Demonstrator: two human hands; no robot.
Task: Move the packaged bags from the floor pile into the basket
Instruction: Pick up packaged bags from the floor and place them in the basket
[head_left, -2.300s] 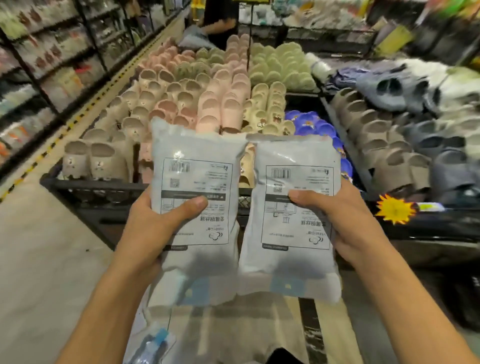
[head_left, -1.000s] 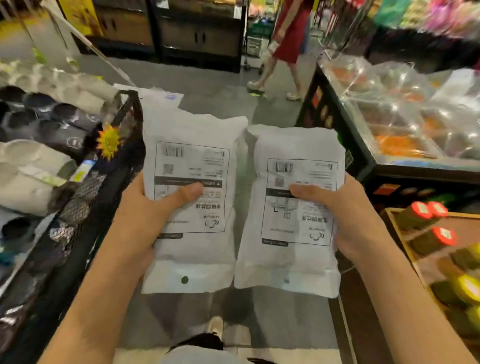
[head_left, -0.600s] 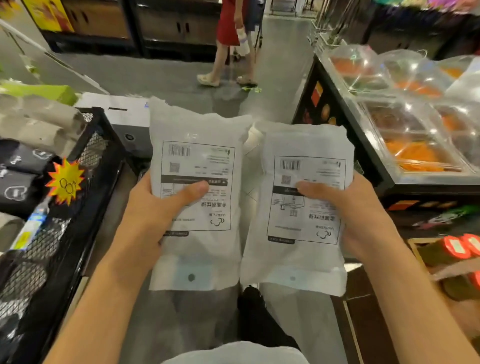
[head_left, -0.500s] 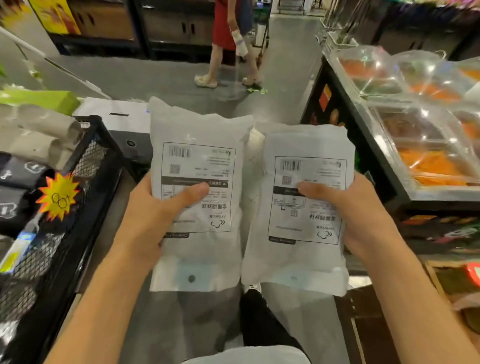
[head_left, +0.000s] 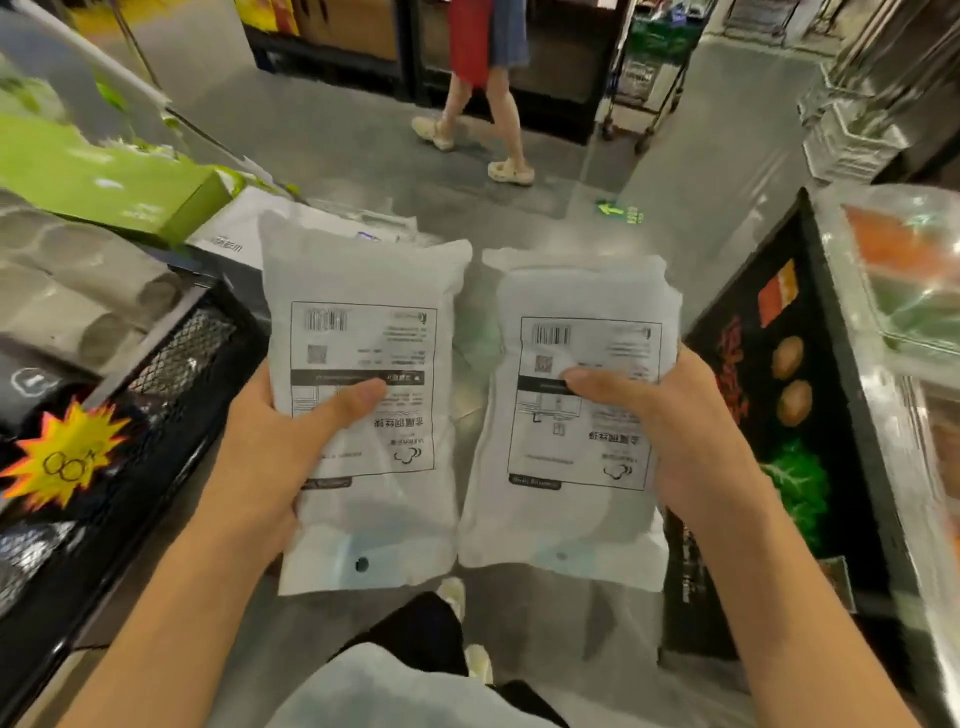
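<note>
The left hand (head_left: 270, 457) grips one packaged bag (head_left: 363, 395), thumb across its label; the right hand (head_left: 675, 431) grips a second bag (head_left: 576, 415) just beside it. Both grips are unchanged from earlier. Beyond the bags, a shopper in red (head_left: 483, 88) has walked farther right across the aisle floor (head_left: 701, 171).

I see open grey concrete floor (head_left: 332, 135) ahead | black mesh display bin (head_left: 171, 384) hard left | black-fronted chilled food counter (head_left: 810, 415) hard right | passer-by in red skirt (head_left: 480, 78) crossing aisle ahead.
</note>
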